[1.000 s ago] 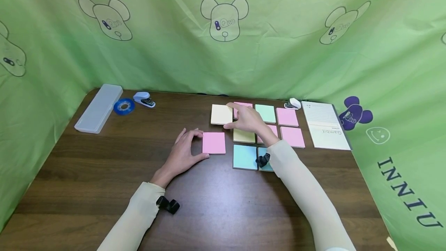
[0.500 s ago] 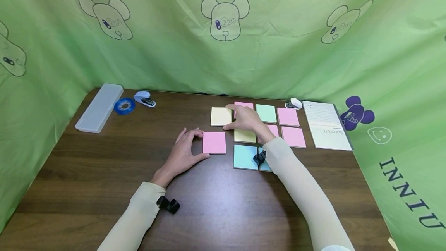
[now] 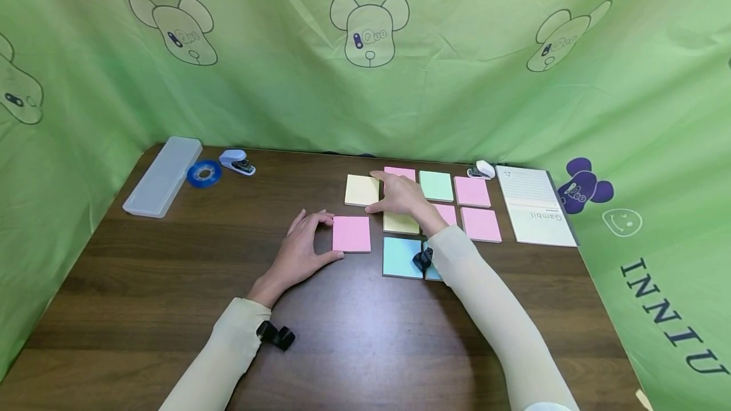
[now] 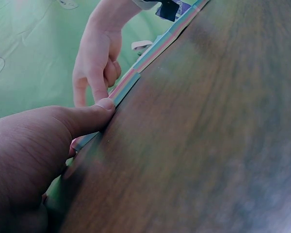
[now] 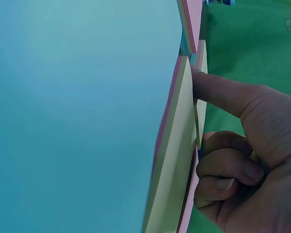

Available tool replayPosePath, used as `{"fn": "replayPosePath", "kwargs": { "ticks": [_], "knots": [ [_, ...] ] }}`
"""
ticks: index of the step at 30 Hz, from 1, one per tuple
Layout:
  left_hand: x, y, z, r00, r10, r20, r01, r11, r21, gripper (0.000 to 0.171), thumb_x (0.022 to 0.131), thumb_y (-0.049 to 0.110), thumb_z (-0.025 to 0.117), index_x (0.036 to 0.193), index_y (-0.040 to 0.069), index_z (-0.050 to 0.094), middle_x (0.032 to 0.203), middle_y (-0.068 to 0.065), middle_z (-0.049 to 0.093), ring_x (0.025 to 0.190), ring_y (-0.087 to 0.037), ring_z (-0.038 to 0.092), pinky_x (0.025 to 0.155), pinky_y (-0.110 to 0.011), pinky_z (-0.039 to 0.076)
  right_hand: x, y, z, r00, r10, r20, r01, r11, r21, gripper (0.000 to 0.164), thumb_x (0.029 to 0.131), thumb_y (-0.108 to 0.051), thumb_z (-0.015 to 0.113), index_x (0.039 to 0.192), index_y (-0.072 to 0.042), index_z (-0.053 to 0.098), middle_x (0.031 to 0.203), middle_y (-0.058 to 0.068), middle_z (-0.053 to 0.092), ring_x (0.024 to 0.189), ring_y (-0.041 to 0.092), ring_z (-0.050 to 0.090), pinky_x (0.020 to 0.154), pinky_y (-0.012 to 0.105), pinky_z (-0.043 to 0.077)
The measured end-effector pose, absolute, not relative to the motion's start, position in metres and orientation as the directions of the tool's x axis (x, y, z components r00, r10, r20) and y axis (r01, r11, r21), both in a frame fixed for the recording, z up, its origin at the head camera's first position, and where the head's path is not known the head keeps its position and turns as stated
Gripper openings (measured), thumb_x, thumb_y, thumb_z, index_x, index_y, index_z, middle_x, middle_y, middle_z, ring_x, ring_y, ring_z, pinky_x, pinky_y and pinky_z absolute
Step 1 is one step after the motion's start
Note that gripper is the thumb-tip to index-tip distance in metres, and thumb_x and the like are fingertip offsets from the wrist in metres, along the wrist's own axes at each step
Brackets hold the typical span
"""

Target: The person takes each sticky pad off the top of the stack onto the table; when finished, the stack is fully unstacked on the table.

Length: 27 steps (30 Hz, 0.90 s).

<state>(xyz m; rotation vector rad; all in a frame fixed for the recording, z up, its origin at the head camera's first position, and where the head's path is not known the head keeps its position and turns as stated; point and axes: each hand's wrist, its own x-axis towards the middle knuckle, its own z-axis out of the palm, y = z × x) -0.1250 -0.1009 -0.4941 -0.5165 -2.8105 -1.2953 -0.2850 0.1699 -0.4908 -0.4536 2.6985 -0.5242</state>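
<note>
My left hand (image 3: 297, 255) holds a pink sticky note pad (image 3: 351, 234) by its left side, thumb at the near corner and index finger at the far one. In the left wrist view the thumb (image 4: 89, 118) presses the layered edge of that pad. A pale yellow sticky note pad (image 3: 362, 190) lies farther back, pinched at its right side by the thumb and index finger of my right hand (image 3: 402, 195). The right wrist view shows its other fingers (image 5: 223, 167) curled. Beneath this hand sits a yellow-green pad (image 3: 401, 222), with a blue pad (image 3: 400, 257) nearer.
More pads stand in rows to the right, among them a green one (image 3: 436, 186) and a pink one (image 3: 481, 225). Beyond are a white stapler (image 3: 482, 170) and an open notebook (image 3: 533, 205). Back left hold a case (image 3: 162, 177), blue tape (image 3: 204, 174) and another stapler (image 3: 236, 161).
The pale yellow pad has come down slightly onto the table, the right hand still at its side. My right forearm has shifted a little left. The left hand stays put.
</note>
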Motion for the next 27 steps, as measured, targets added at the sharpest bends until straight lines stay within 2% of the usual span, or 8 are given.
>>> {"fn": "replayPosePath", "kwargs": {
  "ticks": [6, 11, 16, 22, 27],
  "knots": [
    [-0.126, -0.1, -0.494, -0.944, 0.294, 0.147, 0.302, 0.599, 0.742, 0.065, 0.085, 0.021, 0.1, 0.132, 0.004, 0.059, 0.15, -0.017, 0.066, 0.156, -0.034, 0.051, 0.14, -0.054, 0.014, -0.254, 0.155, -0.445, -0.896, -0.343, -0.281, -0.217, 0.892, -0.397, 0.1, 0.089, -0.045, 0.094, 0.17, -0.016, 0.044, 0.084, 0.005, 0.062, 0.081, 0.024, 0.057, 0.071, 0.041, 0.054],
    [-0.125, -0.1, -0.493, -0.946, 0.292, 0.144, 0.298, 0.599, 0.744, 0.067, 0.084, 0.022, 0.101, 0.132, 0.004, 0.059, 0.151, -0.017, 0.065, 0.156, -0.034, 0.05, 0.14, -0.054, 0.013, -0.252, 0.158, -0.449, -0.899, -0.361, -0.248, -0.247, 0.885, -0.395, 0.099, 0.092, -0.045, 0.091, 0.172, -0.016, 0.041, 0.081, 0.0, 0.06, 0.078, 0.02, 0.057, 0.07, 0.041, 0.054],
    [-0.123, -0.1, -0.492, -0.944, 0.296, 0.144, 0.301, 0.599, 0.742, 0.067, 0.085, 0.023, 0.1, 0.133, 0.004, 0.059, 0.152, -0.017, 0.065, 0.157, -0.034, 0.049, 0.14, -0.055, 0.014, -0.241, 0.158, -0.437, -0.905, -0.358, -0.23, -0.239, 0.874, -0.423, 0.095, 0.093, -0.037, 0.09, 0.172, -0.017, 0.041, 0.076, -0.001, 0.06, 0.069, 0.017, 0.052, 0.059, 0.035, 0.045],
    [-0.123, -0.1, -0.49, -0.941, 0.3, 0.153, 0.312, 0.602, 0.735, 0.066, 0.085, 0.023, 0.1, 0.133, 0.003, 0.059, 0.152, -0.017, 0.065, 0.156, -0.035, 0.05, 0.14, -0.057, 0.014, -0.229, 0.165, -0.428, -0.912, -0.356, -0.204, -0.232, 0.857, -0.461, 0.09, 0.096, -0.038, 0.087, 0.171, -0.018, 0.042, 0.063, -0.005, 0.045, 0.058, 0.012, 0.037, 0.051, 0.029, 0.028],
    [-0.123, -0.101, -0.49, -0.941, 0.301, 0.153, 0.313, 0.606, 0.732, 0.066, 0.085, 0.023, 0.1, 0.133, 0.003, 0.059, 0.152, -0.017, 0.065, 0.156, -0.035, 0.05, 0.14, -0.058, 0.015, -0.214, 0.173, -0.423, -0.92, -0.365, -0.144, -0.248, 0.825, -0.507, 0.083, 0.1, -0.038, 0.083, 0.17, -0.016, 0.045, 0.063, -0.006, 0.044, 0.056, 0.011, 0.034, 0.05, 0.028, 0.025]
  ]
}}
